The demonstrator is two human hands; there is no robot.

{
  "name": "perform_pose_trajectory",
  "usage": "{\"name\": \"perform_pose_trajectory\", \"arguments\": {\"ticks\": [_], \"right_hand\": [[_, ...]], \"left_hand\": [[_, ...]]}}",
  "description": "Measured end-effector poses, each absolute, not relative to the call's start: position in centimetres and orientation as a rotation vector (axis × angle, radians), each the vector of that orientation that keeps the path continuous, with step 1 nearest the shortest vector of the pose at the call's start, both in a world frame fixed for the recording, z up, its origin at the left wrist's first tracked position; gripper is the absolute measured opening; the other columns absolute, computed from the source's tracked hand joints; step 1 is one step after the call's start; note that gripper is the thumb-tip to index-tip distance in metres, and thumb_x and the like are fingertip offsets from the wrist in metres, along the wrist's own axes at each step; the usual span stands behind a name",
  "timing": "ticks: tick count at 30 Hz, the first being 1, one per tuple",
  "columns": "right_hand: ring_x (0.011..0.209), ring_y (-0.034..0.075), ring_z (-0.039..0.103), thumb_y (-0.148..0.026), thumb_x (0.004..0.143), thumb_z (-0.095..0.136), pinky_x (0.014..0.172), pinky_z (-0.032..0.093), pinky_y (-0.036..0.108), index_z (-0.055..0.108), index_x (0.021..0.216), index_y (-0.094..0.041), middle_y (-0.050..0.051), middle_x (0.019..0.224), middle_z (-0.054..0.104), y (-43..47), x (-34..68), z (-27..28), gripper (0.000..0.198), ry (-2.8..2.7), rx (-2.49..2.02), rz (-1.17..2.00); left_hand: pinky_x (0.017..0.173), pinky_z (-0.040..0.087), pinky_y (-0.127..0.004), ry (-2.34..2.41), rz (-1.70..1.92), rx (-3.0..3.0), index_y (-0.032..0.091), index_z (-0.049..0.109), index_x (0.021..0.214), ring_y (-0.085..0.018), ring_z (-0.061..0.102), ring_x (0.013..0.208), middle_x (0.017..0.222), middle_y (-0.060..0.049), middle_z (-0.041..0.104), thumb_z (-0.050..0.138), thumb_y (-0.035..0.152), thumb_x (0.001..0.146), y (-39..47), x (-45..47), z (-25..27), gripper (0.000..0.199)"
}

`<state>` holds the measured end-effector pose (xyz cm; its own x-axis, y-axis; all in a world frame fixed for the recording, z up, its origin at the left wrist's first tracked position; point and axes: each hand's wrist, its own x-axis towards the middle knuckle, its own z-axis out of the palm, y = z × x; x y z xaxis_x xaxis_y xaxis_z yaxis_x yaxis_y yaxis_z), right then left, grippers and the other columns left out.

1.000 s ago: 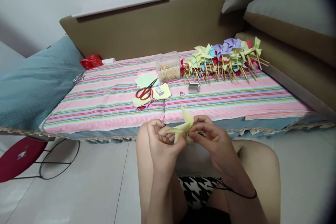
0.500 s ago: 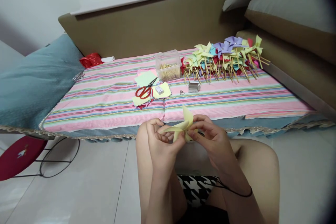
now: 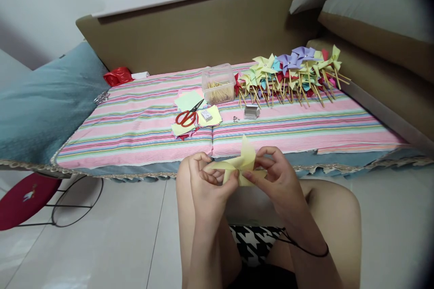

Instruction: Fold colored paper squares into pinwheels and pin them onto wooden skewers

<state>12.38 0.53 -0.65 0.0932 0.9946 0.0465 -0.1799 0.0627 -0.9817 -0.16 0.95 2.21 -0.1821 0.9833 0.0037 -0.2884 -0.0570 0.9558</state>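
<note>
A pale yellow paper pinwheel (image 3: 247, 156) is held above my lap, its blades folded toward the centre. My left hand (image 3: 212, 185) pinches it from the left, thumb close to the middle. From the other side my right hand (image 3: 278, 178) grips it, thumb pressed near the centre and fingers behind the paper. Whether a pin sits in the centre is too small to tell. Beyond my hands on the striped cloth are red-handled scissors (image 3: 186, 118), a small grey open box (image 3: 251, 112) and a few tiny metal pieces (image 3: 236, 119).
Stacked paper squares (image 3: 190, 99) lie around the scissors. A clear plastic box (image 3: 219, 86) holds wooden sticks. Many finished pinwheels (image 3: 288, 72) are piled at the back right. A red bag (image 3: 118, 76) lies far left, and a red stool (image 3: 29, 201) stands on the floor.
The upper blade of the pinwheel has shifted right and looks wider. My right hand has moved slightly right and its fingers have spread a little; my left hand stays nearly still.
</note>
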Motion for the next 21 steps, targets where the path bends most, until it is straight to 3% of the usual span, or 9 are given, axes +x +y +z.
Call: {"name": "perform_pose_trajectory", "arguments": {"ticks": [9,21], "right_hand": [[0.077,0.019,0.067,-0.028,0.067,0.078,0.068,0.052,0.031,0.041,0.104,-0.028,0.0,0.081,0.074,-0.2,12.6,0.8,0.052,-1.02,-1.114,1.239],[0.064,0.014,0.064,-0.024,0.068,0.078,0.054,0.047,0.022,0.041,0.104,-0.03,-0.003,0.074,0.072,-0.4,12.5,0.7,0.052,-0.938,-1.044,1.292]], "left_hand": [[0.055,0.05,-0.02,1.177,1.331,0.992,0.024,0.031,0.093,-0.01,0.062,0.05,0.058,0.007,0.066,0.073,0.012,0.063,0.6,-0.9,1.9,0.053],[0.057,0.05,-0.02,1.11,1.368,0.975,0.025,0.034,0.096,-0.009,0.062,0.055,0.065,0.007,0.067,0.073,0.007,0.062,0.4,-0.8,2.2,0.055]]}}
